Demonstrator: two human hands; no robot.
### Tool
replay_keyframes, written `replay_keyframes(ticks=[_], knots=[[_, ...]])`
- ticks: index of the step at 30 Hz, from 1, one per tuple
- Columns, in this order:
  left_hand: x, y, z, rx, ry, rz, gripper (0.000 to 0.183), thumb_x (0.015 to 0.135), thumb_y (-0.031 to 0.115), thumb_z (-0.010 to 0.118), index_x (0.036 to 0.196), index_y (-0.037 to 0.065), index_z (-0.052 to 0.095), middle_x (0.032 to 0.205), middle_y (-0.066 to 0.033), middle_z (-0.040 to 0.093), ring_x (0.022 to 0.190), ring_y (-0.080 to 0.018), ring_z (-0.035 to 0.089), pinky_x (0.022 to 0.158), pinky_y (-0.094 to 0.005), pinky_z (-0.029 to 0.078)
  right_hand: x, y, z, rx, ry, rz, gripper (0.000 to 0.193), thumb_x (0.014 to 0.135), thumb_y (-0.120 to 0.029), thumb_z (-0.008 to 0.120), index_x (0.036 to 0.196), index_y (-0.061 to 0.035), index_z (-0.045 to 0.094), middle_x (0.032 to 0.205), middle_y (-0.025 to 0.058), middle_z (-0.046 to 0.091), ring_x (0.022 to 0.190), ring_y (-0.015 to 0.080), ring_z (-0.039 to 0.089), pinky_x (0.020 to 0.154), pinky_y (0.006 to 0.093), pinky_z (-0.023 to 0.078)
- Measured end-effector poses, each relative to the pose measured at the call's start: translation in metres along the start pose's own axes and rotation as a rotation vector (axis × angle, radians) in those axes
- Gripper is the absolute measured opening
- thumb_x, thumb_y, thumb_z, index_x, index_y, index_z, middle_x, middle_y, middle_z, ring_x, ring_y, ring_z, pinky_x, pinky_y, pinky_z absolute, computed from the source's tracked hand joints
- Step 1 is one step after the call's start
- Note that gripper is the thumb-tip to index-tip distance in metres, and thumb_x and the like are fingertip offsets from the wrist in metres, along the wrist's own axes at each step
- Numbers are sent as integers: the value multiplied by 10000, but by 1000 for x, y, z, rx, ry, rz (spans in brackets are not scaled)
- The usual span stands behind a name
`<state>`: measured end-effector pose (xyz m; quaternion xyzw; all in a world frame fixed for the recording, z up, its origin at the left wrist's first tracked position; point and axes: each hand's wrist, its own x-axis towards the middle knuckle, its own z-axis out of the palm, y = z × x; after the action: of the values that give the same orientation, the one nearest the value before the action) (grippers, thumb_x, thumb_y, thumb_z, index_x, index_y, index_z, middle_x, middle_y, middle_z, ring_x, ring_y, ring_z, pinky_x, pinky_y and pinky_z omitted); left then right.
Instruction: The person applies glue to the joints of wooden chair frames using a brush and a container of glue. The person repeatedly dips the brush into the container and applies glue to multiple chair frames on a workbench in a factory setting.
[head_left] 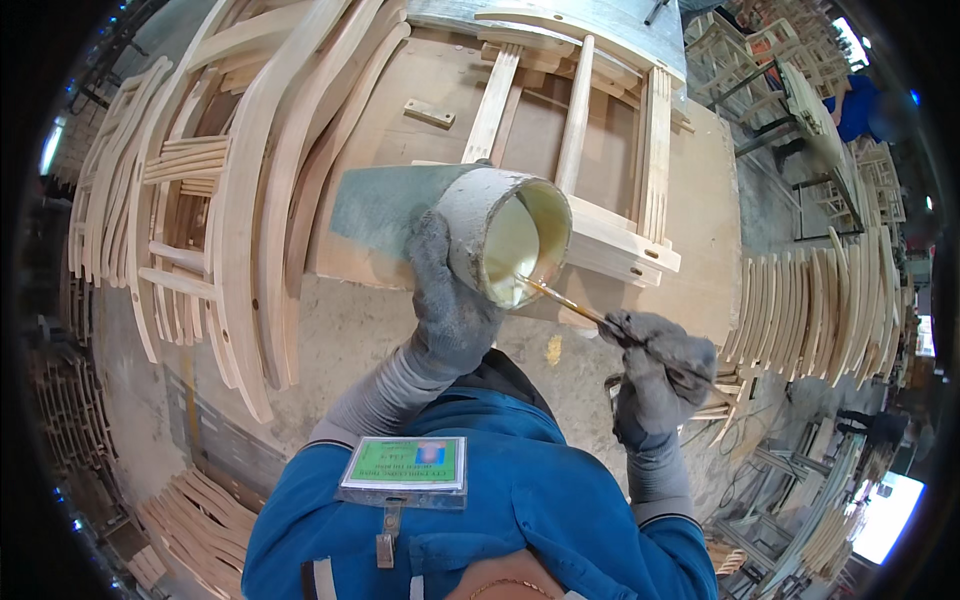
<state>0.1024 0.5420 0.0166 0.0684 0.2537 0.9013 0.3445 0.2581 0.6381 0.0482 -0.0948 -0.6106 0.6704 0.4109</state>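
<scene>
My left hand point(445, 290), in a grey glove, is wrapped round the side of a white, crusted pot point(470, 215). The pot is tilted toward me and shows pale, creamy glue point(512, 240) inside. In my gloved right hand point(660, 370) I grip a thin stick point(560, 298). Its far end reaches over the rim into the glue, so I cannot tell whether it carries bristles. Beyond the pot, a wooden frame point(578, 120) of rails and slats lies on the worktable point(705, 190).
A greenish flat piece point(385, 205) shows left of the pot, and a small wood block point(430, 112) lies beyond it. Curved chair frames point(240, 180) stack up at the left. More curved parts point(800, 310) stand at the right. A person in blue point(855, 110) is far right.
</scene>
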Motion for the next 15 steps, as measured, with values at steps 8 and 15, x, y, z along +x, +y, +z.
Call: replay_keyframes(ticks=[8, 15], knots=[[20, 4, -16, 248, -107, 273, 499, 941, 444, 326, 1285, 86, 369, 1220, -76, 477, 1135, -211, 484, 951, -360, 429, 19, 22, 16, 29, -21, 19, 164, 783, 2, 597, 903, -2, 486, 898, 223, 602, 835, 308, 624, 701, 428, 547], [35, 33, -47, -53, 152, 76, 539, 923, 469, 351, 1284, 72, 393, 1247, -94, 480, 1152, -230, 476, 966, -378, 421, 84, 51, 16, -314, 143, 233, 109, 795, 46, 591, 894, 34, 545, 849, 165, 638, 805, 196, 630, 751, 306, 524]])
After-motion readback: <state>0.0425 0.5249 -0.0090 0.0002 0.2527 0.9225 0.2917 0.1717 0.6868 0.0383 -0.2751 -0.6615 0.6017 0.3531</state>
